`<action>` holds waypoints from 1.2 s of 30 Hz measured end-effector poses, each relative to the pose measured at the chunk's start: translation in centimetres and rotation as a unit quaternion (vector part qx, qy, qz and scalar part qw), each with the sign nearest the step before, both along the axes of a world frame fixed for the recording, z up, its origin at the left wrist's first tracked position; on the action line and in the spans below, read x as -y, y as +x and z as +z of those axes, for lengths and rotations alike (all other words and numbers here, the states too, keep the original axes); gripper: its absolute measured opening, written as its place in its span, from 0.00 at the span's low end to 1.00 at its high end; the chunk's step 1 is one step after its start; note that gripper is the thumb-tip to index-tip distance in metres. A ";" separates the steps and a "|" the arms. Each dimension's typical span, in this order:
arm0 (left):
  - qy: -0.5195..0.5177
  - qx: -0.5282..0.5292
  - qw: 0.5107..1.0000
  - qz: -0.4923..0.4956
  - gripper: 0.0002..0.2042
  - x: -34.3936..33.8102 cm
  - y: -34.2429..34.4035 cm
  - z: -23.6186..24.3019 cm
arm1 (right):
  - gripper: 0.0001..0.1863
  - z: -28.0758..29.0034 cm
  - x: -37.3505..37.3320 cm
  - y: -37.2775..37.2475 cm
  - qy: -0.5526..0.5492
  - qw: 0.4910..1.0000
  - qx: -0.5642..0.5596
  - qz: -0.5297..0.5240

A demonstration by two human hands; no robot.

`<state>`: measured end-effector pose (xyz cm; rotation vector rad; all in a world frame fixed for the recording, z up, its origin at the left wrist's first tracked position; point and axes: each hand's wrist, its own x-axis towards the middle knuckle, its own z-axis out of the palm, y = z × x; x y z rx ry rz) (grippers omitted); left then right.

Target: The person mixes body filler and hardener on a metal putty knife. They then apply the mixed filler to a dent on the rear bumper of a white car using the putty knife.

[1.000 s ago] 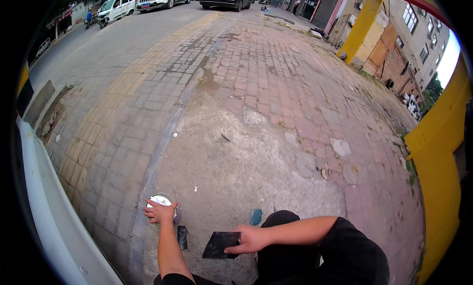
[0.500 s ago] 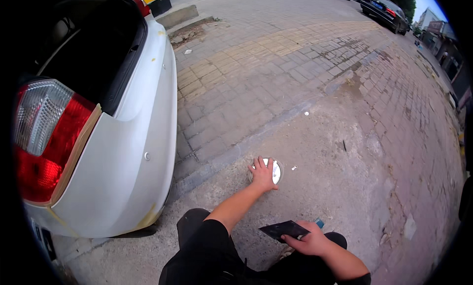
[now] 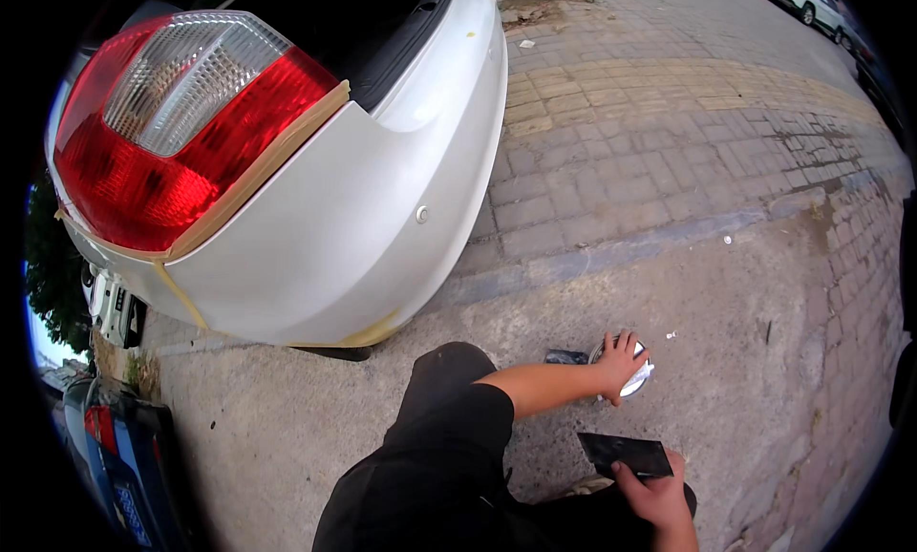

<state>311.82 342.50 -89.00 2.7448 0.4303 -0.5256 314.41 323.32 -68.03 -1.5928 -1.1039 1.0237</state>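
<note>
A crouching person in dark clothing works beside a white car (image 3: 334,227) on a concrete and brick pavement (image 3: 611,180). At four o'clock from the centre of the view, the left hand (image 3: 623,365) rests on a round container (image 3: 638,384), its fingers spread across the pale top; whether that top is a lid or contents cannot be told. The container sits on the concrete. Just below it, at six o'clock, the right hand (image 3: 656,491) grips a flat black sheet (image 3: 626,454), the thumb pressed to its upper face and the other fingers mostly hidden behind. A dark flat piece (image 3: 566,357) lies just beside the container at nine o'clock, and a small white scrap (image 3: 671,335) near it at two o'clock. Toward ten o'clock in the view, the car's red and clear tail light (image 3: 191,132) is edged with tan tape (image 3: 256,191), and a small round fitting (image 3: 422,214) dots the bumper. A blue car (image 3: 134,456) stands at eight o'clock, another white vehicle (image 3: 117,308) at nine.
</note>
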 end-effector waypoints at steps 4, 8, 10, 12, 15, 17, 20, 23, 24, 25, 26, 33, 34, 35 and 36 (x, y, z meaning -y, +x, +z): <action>0.023 -0.018 1.000 -0.007 0.65 0.2 0.1 0.9 | 0.04 -0.4 -0.3 -0.1 0.009 1.000 0.002 -0.012; 0.036 -0.012 0.999 -0.022 0.64 0.8 0.7 0.9 | 0.04 1.1 -0.6 0.4 0.013 0.999 0.051 0.012; 0.046 0.024 0.999 -0.010 0.63 0.8 -0.1 -0.4 | 0.04 0.9 -1.5 0.5 0.042 0.998 0.049 0.018; 0.025 0.069 0.997 0.007 0.61 0.7 -0.6 -1.1 | 0.05 1.2 -2.0 1.0 0.047 0.995 0.069 0.046; 0.004 0.123 0.992 0.019 0.60 1.3 -1.7 -2.4 | 0.06 0.8 -1.6 1.1 0.056 0.995 0.048 0.061; -0.007 0.148 0.989 0.022 0.60 1.4 -1.2 -2.8 | 0.06 1.2 -1.3 1.0 0.074 0.995 0.035 0.051; -0.027 0.177 0.984 0.023 0.60 1.3 -1.2 -3.5 | 0.07 0.8 -0.8 0.9 0.077 0.996 0.027 0.045; -0.047 0.182 0.982 0.022 0.61 0.7 -1.7 -4.0 | 0.07 0.7 -0.9 0.5 0.058 0.997 0.027 0.040; -0.053 0.199 0.978 0.025 0.61 0.6 -1.8 -4.1 | 0.07 0.6 -0.9 0.5 0.057 0.997 0.025 0.035; -0.070 0.222 0.971 0.053 0.61 0.4 -1.8 -4.2 | 0.07 0.7 -0.9 0.5 0.055 0.998 0.028 0.030; -0.086 0.247 0.962 0.079 0.61 0.1 -1.5 -3.7 | 0.07 1.0 -0.8 0.5 0.054 0.998 0.033 0.024; -0.161 0.205 0.860 0.438 0.60 -7.2 -0.1 -4.6 | 0.05 1.3 -0.6 0.3 0.009 0.998 0.044 -0.045; -0.174 0.133 0.843 0.492 0.60 -8.3 0.0 -5.0 | 0.05 1.3 -0.2 0.1 -0.021 0.996 0.023 -0.089; -0.206 0.092 0.815 0.533 0.61 -9.7 -1.0 -6.7 | 0.05 1.4 -0.1 -0.1 -0.048 0.991 0.001 -0.127; -0.224 0.049 0.800 0.555 0.62 -10.1 -1.7 -7.7 | 0.06 1.1 0.0 0.1 -0.034 0.990 0.032 -0.134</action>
